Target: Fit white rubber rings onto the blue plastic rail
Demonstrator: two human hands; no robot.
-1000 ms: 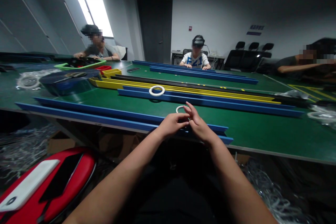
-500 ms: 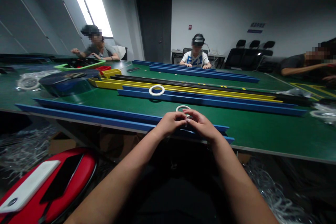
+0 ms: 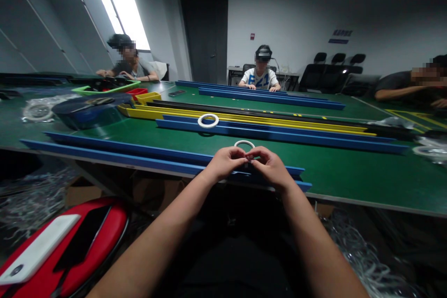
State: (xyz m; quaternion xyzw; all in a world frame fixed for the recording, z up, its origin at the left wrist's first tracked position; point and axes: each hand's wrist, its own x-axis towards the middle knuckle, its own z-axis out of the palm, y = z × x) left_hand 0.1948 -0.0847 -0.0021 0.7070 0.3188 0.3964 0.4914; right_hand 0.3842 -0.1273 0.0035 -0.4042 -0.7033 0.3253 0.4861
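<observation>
Left hand [image 3: 224, 164], right hand [image 3: 271, 165] together beside nearer white ring [image 3: 244, 142], grip unclear

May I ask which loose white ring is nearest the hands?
The ring partly hidden by the left hand and right hand; the other ring lies fully visible, farther back.

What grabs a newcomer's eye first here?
Probably the left hand and right hand, fingertips close together over the near blue rail; whatever is between them is too small to tell. Next, likely the red stool at lower left, then the white ring at the middle blue rail.
</observation>
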